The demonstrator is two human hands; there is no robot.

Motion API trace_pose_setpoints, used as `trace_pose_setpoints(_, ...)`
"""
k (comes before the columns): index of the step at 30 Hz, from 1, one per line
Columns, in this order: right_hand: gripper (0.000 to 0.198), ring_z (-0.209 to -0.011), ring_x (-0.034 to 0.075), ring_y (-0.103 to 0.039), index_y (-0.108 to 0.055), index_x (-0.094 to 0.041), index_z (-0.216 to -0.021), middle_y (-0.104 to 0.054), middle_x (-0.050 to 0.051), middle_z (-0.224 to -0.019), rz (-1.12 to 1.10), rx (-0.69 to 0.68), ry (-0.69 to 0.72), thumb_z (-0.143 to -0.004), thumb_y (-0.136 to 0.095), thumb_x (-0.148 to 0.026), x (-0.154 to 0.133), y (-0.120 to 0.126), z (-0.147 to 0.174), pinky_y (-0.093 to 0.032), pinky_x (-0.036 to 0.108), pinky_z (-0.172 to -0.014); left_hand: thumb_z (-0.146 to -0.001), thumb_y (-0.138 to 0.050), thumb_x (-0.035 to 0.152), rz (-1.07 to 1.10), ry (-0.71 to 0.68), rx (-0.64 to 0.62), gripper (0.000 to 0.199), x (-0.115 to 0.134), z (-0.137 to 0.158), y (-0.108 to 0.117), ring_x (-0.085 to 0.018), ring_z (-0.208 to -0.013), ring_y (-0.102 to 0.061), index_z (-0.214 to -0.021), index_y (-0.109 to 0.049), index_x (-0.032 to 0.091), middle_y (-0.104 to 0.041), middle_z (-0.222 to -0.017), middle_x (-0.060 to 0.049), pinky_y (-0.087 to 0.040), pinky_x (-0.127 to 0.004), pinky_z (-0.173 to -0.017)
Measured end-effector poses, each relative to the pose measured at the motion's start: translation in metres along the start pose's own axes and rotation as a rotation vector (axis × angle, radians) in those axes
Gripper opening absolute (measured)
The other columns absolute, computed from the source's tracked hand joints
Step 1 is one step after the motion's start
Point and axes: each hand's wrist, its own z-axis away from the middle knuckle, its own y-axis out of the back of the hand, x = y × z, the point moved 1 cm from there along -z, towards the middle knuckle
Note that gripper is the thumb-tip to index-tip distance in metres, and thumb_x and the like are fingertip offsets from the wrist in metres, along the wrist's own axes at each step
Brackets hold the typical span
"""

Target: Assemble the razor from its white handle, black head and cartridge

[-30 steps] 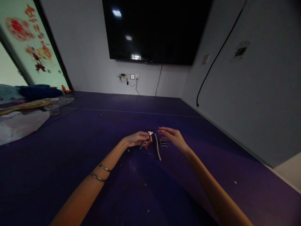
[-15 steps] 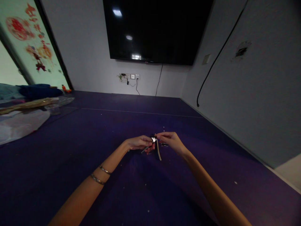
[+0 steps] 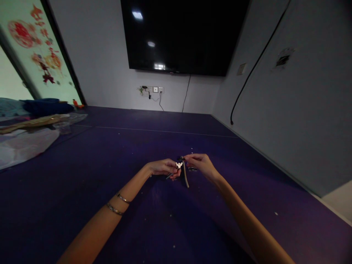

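Observation:
Low in the middle of the head view, my left hand (image 3: 164, 167) is closed around a small tool with a shiny silver, T-shaped head (image 3: 179, 165). A dark grey handle-like end sticks out below my fingers. Just to the right, the fingertips of my right hand (image 3: 200, 162) pinch a small dark piece (image 3: 180, 158), too small to name. A pale, thin, slightly curved strip (image 3: 186, 178) hangs down beside it; whether the two are joined I cannot tell. Under my right hand lies a small dark, partly shiny object (image 3: 192, 169), partly hidden.
The purple surface (image 3: 123, 234) spreads around my hands, with small white specks on it. Clear plastic, cardboard and dark blue cloth (image 3: 48, 106) lie at the far left. A large television (image 3: 181, 36) hangs on the back wall; a black cable (image 3: 255, 62) runs down the right wall.
The silver head and the dark piece have moved slightly apart. The silver head now faces up more plainly, and the dark piece shows at my right fingertips.

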Motion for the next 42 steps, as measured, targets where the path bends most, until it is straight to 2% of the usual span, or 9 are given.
trace_pose_setpoints(5,0.022,-0.075,0.018,-0.064,-0.072,-0.017,-0.081,-0.072,0.006,-0.080,0.293,0.048,0.176,-0.073,-0.060,-0.034,0.023,-0.005,-0.018,-0.047,0.031,-0.071,-0.070,-0.069,0.038,0.036,-0.180,-0.036,0.028,0.009,0.007,0.009,-0.011,-0.058,-0.048,-0.076,-0.064,0.011,-0.054,-0.065,-0.003,-0.042,-0.028,-0.061)
trace_pose_setpoints(9,0.020,-0.076,0.017,-0.063,-0.072,-0.017,-0.083,-0.071,0.006,-0.083,0.605,0.032,0.280,-0.079,-0.054,-0.025,0.040,-0.023,-0.043,-0.045,0.027,-0.069,-0.073,-0.067,0.036,0.116,-0.289,0.058,0.025,0.018,0.014,0.017,-0.011,-0.059,-0.050,-0.076,-0.062,0.011,-0.051,-0.064,-0.002,-0.043,-0.029,-0.062)
trace_pose_setpoints(12,0.020,-0.079,0.016,-0.062,-0.071,-0.019,-0.087,-0.070,0.005,-0.088,0.787,0.026,0.303,-0.081,-0.052,-0.023,0.049,-0.040,-0.061,-0.044,0.025,-0.070,-0.074,-0.067,0.033,0.177,-0.357,0.134,0.022,0.022,0.016,0.021,-0.011,-0.057,-0.050,-0.077,-0.061,0.012,-0.050,-0.064,-0.001,-0.043,-0.028,-0.060)
trace_pose_setpoints(19,0.019,-0.089,0.021,-0.059,-0.070,-0.016,-0.087,-0.069,0.009,-0.089,0.889,0.058,0.293,-0.081,-0.053,-0.021,0.061,-0.061,-0.079,-0.040,0.029,-0.078,-0.075,-0.066,0.029,0.237,-0.386,0.213,0.020,0.024,0.016,0.026,-0.010,-0.056,-0.050,-0.080,-0.060,0.011,-0.050,-0.063,0.000,-0.044,-0.028,-0.059)
trace_pose_setpoints(26,0.018,-0.091,0.017,-0.059,-0.070,-0.023,-0.089,-0.069,0.003,-0.095,0.917,-0.028,0.319,-0.080,-0.055,-0.023,0.044,-0.052,-0.069,-0.040,0.025,-0.079,-0.076,-0.065,0.028,0.241,-0.409,0.304,0.018,0.023,0.013,0.026,-0.009,-0.054,-0.050,-0.082,-0.060,0.011,-0.052,-0.063,0.000,-0.044,-0.025,-0.054)
trace_pose_setpoints(30,0.021,-0.087,0.016,-0.062,-0.069,-0.024,-0.094,-0.069,0.003,-0.096,0.997,-0.023,0.186,-0.081,-0.054,-0.032,0.025,-0.032,-0.053,-0.042,0.023,-0.072,-0.076,-0.065,0.028,0.217,-0.399,0.389,0.020,0.022,0.008,0.025,-0.009,-0.053,-0.053,-0.083,-0.059,0.011,-0.053,-0.062,0.000,-0.044,-0.024,-0.051)
trace_pose_setpoints(35,0.032,-0.078,0.020,-0.065,-0.069,-0.022,-0.082,-0.069,0.006,-0.081,1.180,-0.059,-0.061,-0.083,-0.048,-0.045,0.013,-0.015,-0.020,-0.043,0.026,-0.063,-0.078,-0.059,0.036,0.104,-0.349,0.565,0.025,0.016,0.000,0.024,-0.007,-0.040,-0.049,-0.085,-0.057,0.012,-0.056,-0.058,0.000,-0.036,-0.019,-0.038)
trace_pose_setpoints(39,0.043,-0.078,0.024,-0.066,-0.069,-0.019,-0.079,-0.069,0.011,-0.082,1.247,-0.123,-0.177,-0.084,-0.042,-0.052,0.016,-0.017,0.009,-0.045,0.029,-0.063,-0.078,-0.057,0.040,0.064,-0.324,0.716,0.027,0.010,-0.008,0.023,-0.004,-0.028,-0.035,-0.086,-0.057,0.014,-0.049,-0.047,0.006,-0.023,-0.017,-0.030)
trace_pose_setpoints(42,0.044,-0.082,0.024,-0.066,-0.068,-0.018,-0.082,-0.068,0.012,-0.087,1.280,-0.125,-0.193,-0.085,-0.040,-0.052,0.020,-0.025,0.023,-0.046,0.031,-0.067,-0.077,-0.058,0.041,0.072,-0.305,0.764,0.028,0.004,-0.013,0.020,-0.003,-0.028,-0.030,-0.086,-0.059,0.014,-0.044,-0.044,0.008,-0.019,-0.017,-0.031)
